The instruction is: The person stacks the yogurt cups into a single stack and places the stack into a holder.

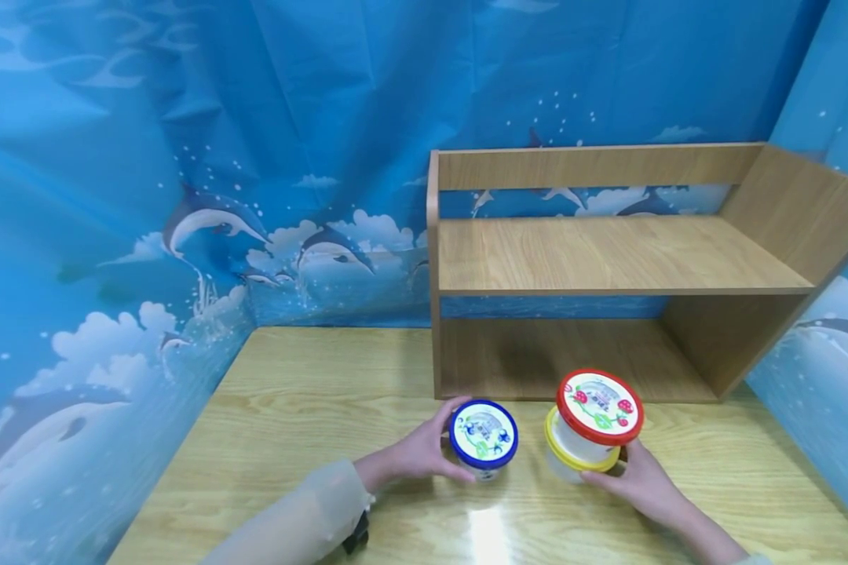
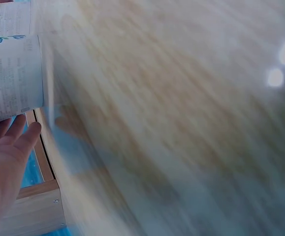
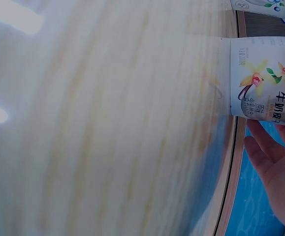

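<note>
The left hand curves in an open C round the blue-lidded blueberry tub, taking hold of it from nine o'clock, with the thumb near seven o'clock and the fingers spread toward eleven. This tub stands upright on the wood-grain table, and the left wrist view shows dense small print on its white side. At the blue-lidded tub's three o'clock, just beside it, the yellow-lidded vanilla tub stands on the same table, bearing a flower picture and Chinese characters. The right hand grips it from about four o'clock, partly open to the tub's width, its thumb against the yellow rim; whether any of its fingers also touch the tub above cannot be told. That upper one, the red-lidded strawberry tub, sits on the yellow lid and hides much of it. The wooden two-tier shelf rises at twelve o'clock from this stack and one o'clock from the blue-lidded tub, and behind it hangs the blue dolphin-print backdrop. A pale sleeve covers the left forearm, at seven o'clock from the blue-lidded tub
</note>
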Action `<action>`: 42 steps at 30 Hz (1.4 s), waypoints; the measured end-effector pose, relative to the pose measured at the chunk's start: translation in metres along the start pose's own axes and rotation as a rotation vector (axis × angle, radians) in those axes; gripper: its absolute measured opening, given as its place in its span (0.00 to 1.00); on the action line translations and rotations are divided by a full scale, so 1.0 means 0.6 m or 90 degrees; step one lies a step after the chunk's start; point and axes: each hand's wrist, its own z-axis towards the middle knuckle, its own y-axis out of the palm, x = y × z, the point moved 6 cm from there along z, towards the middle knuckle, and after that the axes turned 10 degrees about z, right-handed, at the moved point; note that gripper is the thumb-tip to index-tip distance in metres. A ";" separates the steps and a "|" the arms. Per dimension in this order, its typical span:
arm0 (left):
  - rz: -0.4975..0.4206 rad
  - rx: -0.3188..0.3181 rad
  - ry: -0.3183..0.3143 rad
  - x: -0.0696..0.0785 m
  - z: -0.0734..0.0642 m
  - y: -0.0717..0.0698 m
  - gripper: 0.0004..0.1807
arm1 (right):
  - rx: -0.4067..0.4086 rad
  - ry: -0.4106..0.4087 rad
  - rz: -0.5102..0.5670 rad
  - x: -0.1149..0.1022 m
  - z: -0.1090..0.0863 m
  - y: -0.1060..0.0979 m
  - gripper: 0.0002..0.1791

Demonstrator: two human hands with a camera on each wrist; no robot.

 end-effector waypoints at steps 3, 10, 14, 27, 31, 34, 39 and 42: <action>0.001 0.004 -0.004 0.001 0.003 -0.001 0.63 | -0.002 -0.001 -0.001 -0.001 0.001 0.000 0.43; -0.016 0.000 -0.008 0.000 0.007 -0.002 0.57 | 0.007 -0.015 -0.002 -0.004 0.003 -0.001 0.42; -0.009 0.001 -0.001 0.003 0.008 -0.003 0.56 | 0.007 -0.015 -0.004 -0.004 0.003 -0.001 0.42; -0.012 0.018 0.017 0.010 0.008 -0.005 0.53 | 0.000 -0.003 -0.015 -0.001 0.002 -0.002 0.44; -0.022 0.024 0.028 0.023 0.007 -0.012 0.53 | 0.001 0.002 -0.012 0.003 0.000 -0.002 0.44; -0.015 0.033 0.027 0.037 0.005 -0.020 0.52 | 0.008 -0.004 -0.010 0.005 -0.001 -0.002 0.43; -0.015 0.039 0.054 0.069 0.005 -0.037 0.51 | 0.024 -0.027 -0.017 0.004 -0.002 -0.002 0.41; -0.024 0.035 0.081 0.092 0.008 -0.050 0.50 | 0.028 -0.031 -0.019 0.002 -0.002 -0.001 0.41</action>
